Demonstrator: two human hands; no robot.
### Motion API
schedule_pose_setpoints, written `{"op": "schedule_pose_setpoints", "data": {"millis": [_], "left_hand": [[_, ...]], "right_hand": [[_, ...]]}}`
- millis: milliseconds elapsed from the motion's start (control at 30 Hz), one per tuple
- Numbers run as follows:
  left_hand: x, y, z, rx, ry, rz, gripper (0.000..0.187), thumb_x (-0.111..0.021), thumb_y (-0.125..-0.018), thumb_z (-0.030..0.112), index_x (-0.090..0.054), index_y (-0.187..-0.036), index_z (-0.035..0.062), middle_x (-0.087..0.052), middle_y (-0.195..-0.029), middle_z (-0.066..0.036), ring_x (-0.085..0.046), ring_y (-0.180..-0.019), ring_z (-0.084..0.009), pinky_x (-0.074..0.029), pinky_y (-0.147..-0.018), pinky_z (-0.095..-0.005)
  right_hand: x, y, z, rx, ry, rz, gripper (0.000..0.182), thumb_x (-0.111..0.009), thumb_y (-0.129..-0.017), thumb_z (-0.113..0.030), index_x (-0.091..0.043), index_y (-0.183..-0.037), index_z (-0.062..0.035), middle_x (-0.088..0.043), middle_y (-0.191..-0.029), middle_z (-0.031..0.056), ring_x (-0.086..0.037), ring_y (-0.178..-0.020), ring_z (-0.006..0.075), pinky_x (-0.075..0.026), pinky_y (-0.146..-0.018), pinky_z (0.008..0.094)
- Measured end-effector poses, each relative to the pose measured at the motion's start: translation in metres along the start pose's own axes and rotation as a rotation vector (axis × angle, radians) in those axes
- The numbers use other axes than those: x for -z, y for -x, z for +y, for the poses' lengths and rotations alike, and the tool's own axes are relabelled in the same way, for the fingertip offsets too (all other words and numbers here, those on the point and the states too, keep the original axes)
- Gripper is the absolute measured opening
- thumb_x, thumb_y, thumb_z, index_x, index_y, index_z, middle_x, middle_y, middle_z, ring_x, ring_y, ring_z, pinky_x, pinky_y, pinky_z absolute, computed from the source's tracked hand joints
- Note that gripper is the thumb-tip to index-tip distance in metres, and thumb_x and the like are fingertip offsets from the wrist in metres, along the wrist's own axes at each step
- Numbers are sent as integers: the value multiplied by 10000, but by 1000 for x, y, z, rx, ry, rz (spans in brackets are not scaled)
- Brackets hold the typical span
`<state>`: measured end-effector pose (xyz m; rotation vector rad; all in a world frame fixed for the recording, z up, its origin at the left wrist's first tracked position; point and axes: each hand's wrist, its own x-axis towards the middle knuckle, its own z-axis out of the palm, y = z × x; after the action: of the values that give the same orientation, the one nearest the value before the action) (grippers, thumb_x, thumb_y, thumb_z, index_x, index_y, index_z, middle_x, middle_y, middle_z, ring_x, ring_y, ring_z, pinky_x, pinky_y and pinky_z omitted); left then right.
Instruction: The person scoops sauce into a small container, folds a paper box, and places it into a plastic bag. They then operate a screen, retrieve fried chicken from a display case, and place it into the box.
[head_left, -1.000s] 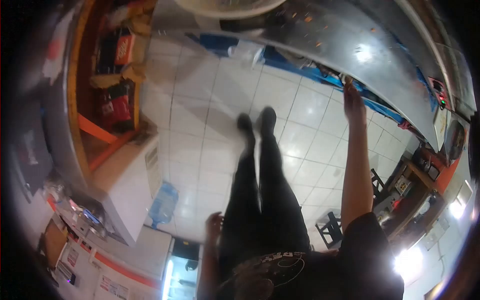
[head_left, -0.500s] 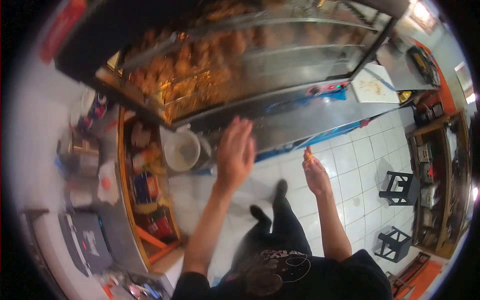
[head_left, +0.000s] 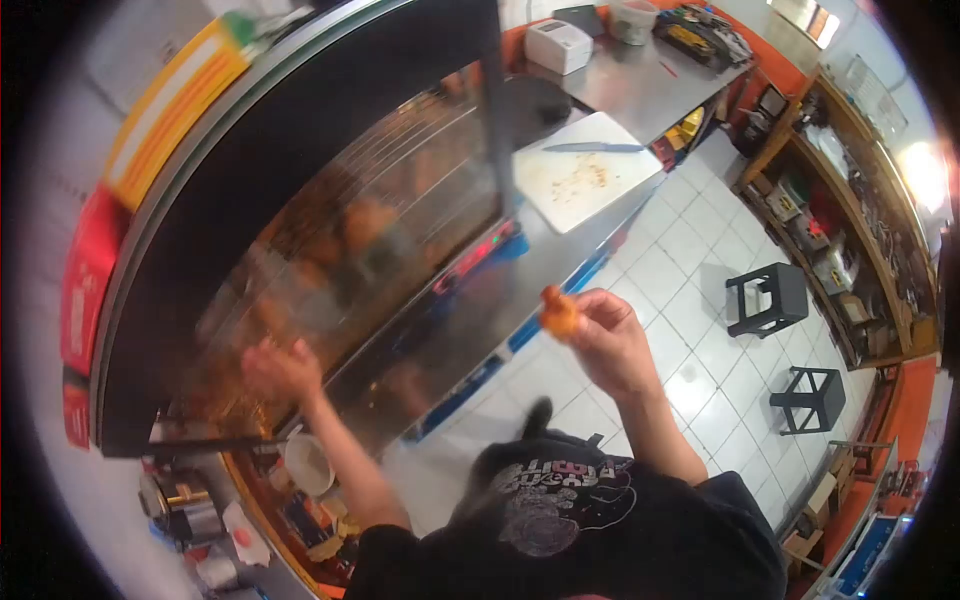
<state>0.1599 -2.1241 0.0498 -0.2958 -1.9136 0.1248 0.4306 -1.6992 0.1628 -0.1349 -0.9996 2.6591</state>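
Note:
Between the thumb and fingers of my right hand (head_left: 612, 345) is a small orange-brown piece of fried chicken (head_left: 560, 314), held up over the counter's front edge. My left hand (head_left: 283, 372) is stretched toward the glass front of the display case (head_left: 240, 180), with its fingers extended and nothing held. Behind the glass, racks of browned food show, blurred by reflections. A small control panel (head_left: 478, 260) with lit digits sits below the glass, between my two hands.
A white cutting board (head_left: 540, 180) with crumbs and a knife (head_left: 600, 148) lies on the steel counter. Farther back stands a white boxy device (head_left: 558, 47). Two black stools (head_left: 785, 290) stand on the tiled floor beside wooden shelves (head_left: 850, 215). A white bucket (head_left: 308, 463) is below my left forearm.
My view has turned toward the right. The left hand has moved up to the case's glass. My right hand has lifted the fried chicken piece higher; the case's glass front now looks shut.

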Motion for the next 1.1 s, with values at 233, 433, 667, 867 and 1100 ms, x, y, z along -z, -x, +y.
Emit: {"op": "schedule_pose_setpoints", "data": {"millis": [233,433,667,867,1100], "left_hand": [[33,9,-40,345,-37,91,612,-344,-1054,386,-276,-1497,-31,-234,-1561,-275,-206,-1466,-409,-138,-1191,-534],[22,36,-77,469,-173,164,493,-335,-1054,308,-391,-1388,-50,-407,-1395,-284,-456,-1250,-429,-408,-1021,-502],[-3,-146,262,91,289,548,415,-362,-1046,272,-444,-1319,-30,-506,-1237,-234,-562,-1061,-367,-482,-916,-457],[20,-282,699,179,1871,-85,331,-576,-952,213,-387,-1167,47,-545,-926,-99,-533,-840,-193,-461,-765,-339],[18,-311,975,43,2395,-567,396,-591,-934,181,-366,-1227,37,-532,-947,-144,-543,-820,-232,-485,-750,-381]], "right_hand": [[-8,-11,-112,21,40,-217,131,-763,-810,-23,-686,-910,12,-664,-971,240,-668,-947,344,-539,-791,400],[37,-58,-189,62,-46,-504,139,-741,-813,47,-709,-947,54,-657,-970,292,-672,-923,361,-541,-798,414],[98,-155,-307,103,113,-615,161,-749,-813,59,-716,-969,75,-676,-994,260,-683,-907,316,-547,-776,386],[179,-190,-394,427,114,-374,287,-732,-811,71,-659,-1088,81,-640,-1010,339,-664,-946,394,-547,-821,443],[375,-242,-501,516,340,407,91,-587,-956,-75,-611,-974,11,-611,-1193,197,-614,-1053,238,-487,-913,375]]}}
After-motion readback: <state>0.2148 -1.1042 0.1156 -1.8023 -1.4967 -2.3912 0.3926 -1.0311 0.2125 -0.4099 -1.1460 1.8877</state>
